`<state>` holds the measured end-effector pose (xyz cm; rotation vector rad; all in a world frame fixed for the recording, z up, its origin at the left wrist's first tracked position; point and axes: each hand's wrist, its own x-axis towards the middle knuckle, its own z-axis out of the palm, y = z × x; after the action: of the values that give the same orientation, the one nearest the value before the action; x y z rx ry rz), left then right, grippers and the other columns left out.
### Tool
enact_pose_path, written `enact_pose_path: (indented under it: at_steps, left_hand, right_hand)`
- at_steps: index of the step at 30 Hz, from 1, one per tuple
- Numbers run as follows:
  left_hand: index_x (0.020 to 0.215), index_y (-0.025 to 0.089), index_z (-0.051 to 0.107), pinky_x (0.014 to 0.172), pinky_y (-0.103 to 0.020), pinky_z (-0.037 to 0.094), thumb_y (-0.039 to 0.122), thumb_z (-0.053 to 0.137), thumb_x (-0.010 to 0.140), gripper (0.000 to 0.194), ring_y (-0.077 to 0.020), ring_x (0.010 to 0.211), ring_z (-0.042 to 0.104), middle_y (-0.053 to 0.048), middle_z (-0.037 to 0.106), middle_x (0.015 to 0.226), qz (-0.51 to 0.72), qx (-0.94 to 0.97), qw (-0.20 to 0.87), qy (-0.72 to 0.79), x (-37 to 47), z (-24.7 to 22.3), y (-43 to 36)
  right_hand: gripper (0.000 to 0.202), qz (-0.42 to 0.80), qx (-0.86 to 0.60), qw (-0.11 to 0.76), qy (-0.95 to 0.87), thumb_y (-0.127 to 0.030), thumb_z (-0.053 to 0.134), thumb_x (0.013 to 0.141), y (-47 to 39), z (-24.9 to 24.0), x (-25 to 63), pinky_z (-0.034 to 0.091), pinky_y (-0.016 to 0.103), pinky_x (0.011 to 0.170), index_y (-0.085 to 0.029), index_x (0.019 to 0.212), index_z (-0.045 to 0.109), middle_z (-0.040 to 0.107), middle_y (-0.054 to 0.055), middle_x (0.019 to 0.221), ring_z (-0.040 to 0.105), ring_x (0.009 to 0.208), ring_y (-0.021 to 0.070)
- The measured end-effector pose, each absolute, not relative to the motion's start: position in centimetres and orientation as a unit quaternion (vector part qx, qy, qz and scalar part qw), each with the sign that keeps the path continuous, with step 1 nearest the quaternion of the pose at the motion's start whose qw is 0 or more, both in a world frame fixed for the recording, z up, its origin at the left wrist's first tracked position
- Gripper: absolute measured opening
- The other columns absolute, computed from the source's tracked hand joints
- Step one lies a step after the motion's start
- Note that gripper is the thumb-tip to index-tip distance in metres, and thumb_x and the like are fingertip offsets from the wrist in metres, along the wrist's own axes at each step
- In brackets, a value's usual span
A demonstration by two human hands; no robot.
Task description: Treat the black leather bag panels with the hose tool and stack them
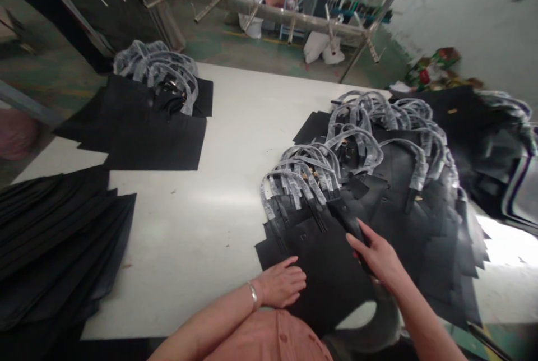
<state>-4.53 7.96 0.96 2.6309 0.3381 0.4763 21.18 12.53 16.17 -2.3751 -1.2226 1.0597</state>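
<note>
My right hand [374, 251] is wrapped round a long black nozzle-like tool [348, 218], tilted with its far end over the black panels. A thick dark hose [384, 322] curves below that hand and seems joined to the tool. My left hand [283, 284] lies flat with fingers stretched on the near edge of a black leather-like bag panel [328, 271]. Beyond it, plastic-wrapped handles [309, 162] arch up from the stacked panels, with small gold-coloured metal pieces among them.
More handled black panels [420, 226] overlap at the right. Another handled pile [155, 137] sits at the back left, and a fanned stack of black sheets [59, 237] at the near left. All lie on a white table [202, 271]. A metal rack [273, 12] stands behind.
</note>
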Motion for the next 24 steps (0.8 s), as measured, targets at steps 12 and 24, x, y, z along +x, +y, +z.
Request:
enact_pose_path:
  at_steps: [12,24]
  left_hand:
    - [0.097,0.018,0.064,0.114,-0.031,0.029,0.024,0.049,0.094,0.016,-0.0139,0.108,0.056,-0.004,0.066,0.106,0.172,0.963,0.197,0.064,-4.3,-1.6,7.3]
    - [0.091,0.022,0.065,0.107,-0.03,0.037,0.02,0.056,0.089,0.009,-0.0153,0.105,0.057,-0.003,0.067,0.1,0.174,0.946,0.265,0.067,-4.3,-0.9,7.5]
  right_hand:
    - [0.07,0.414,-0.79,0.119,-0.436,-0.048,0.057,0.08,8.6,12.7,14.3,0.045,0.026,0.051,-0.017,0.142,0.048,0.058,-0.005,0.054,0.06,0.052,0.0175]
    - [0.069,0.478,-0.732,0.051,-0.483,-0.044,0.056,0.081,4.7,14.3,13.5,0.052,0.029,0.057,-0.017,0.144,0.046,0.071,0.0,0.073,0.066,0.059,0.0199]
